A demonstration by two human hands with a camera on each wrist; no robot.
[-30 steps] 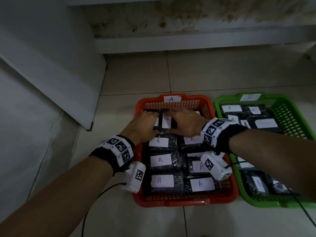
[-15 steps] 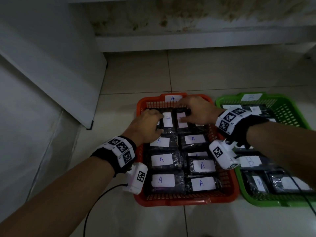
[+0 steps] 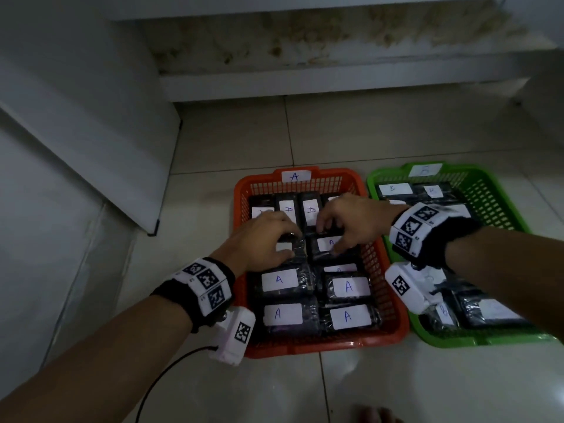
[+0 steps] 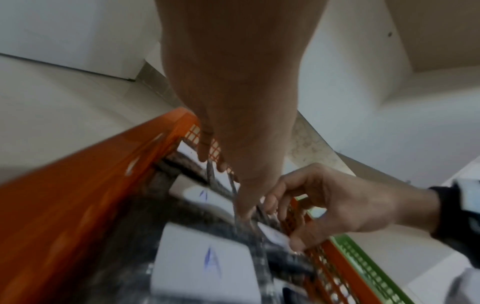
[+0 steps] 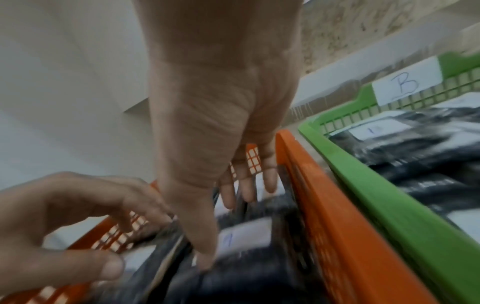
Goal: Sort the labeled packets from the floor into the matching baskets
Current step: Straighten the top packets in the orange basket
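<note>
Both your hands reach palm-down into the orange basket [image 3: 241, 190]: left hand [image 3: 264, 239] and right hand [image 3: 351, 224], fingers curled, each pinch an A packet [image 3: 328, 245] mid-basket.

Orange basket [image 3: 311, 346] packed with packets [image 3: 279, 280]; bare floor [image 3: 381, 132] beyond, wall [image 3: 76, 123] left.

Orange basket [image 3: 381, 300] with lattice walls and a white tag [image 3: 295, 176] lettered blue A. Green basket [image 3: 500, 196], same lattice, at its 3 o'clock. Packets [image 3: 279, 280] black and glossy, each with a white label in blue ink. Wristbands [image 3: 207, 285] black, bearing black-and-white square codes. Floor [image 3: 396, 386] pale beige tile.
</note>
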